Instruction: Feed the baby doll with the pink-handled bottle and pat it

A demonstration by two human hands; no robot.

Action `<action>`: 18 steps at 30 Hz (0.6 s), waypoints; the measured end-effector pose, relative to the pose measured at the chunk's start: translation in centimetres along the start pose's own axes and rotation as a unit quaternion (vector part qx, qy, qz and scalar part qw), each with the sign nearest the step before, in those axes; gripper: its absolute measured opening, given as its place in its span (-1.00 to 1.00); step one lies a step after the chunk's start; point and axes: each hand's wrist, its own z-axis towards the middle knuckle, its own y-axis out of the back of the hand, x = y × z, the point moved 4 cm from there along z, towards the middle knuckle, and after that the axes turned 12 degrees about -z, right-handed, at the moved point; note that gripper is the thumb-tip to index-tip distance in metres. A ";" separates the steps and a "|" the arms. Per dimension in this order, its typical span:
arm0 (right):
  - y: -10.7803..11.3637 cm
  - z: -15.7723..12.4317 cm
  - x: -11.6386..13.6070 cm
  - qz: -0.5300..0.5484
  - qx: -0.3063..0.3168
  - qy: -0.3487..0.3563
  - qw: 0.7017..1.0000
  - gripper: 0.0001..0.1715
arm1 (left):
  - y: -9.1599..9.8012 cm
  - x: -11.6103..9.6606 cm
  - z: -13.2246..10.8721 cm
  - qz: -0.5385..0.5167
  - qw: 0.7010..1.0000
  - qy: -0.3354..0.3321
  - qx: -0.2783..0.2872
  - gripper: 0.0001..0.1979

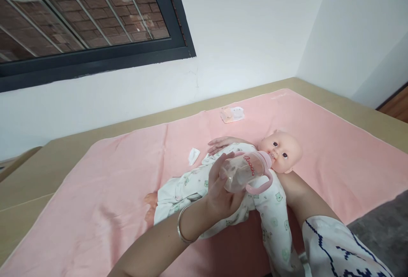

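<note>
My left hand [219,190] is wrapped around a clear baby bottle [239,173] with pink handles and a pink collar. The bottle tilts to the right, its nipple at the mouth of a baby doll [282,151]. White clothes with small green prints cover the doll, which lies on its back with its feet to the left. My right arm passes beneath the doll's neck. On the far side my right hand [221,143] emerges, fingers stretched out beside the doll's body; part of that hand is hidden behind the doll.
A pink sheet [127,162] covers much of the tan bed surface [47,158]. Beyond the doll lie a small packet [232,114] and a folded white cloth or tissue [194,156]. A white wall and a dark-framed barred window [95,62] stand behind.
</note>
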 end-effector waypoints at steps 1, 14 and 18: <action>0.3 -0.1 0.7 -0.048 -0.012 -0.007 0.999 -0.15 | 0.0 0.0 0.0 0.004 1.000 0.001 -0.001 -0.28; 2.0 -3.2 8.0 -0.311 0.277 0.436 0.798 -0.29 | -0.1 0.0 0.5 0.009 1.000 -0.018 -0.003 -0.24; 0.4 -2.5 8.4 -0.350 0.256 0.442 0.785 -0.24 | -0.1 0.0 0.2 -0.002 1.000 -0.009 -0.009 -0.27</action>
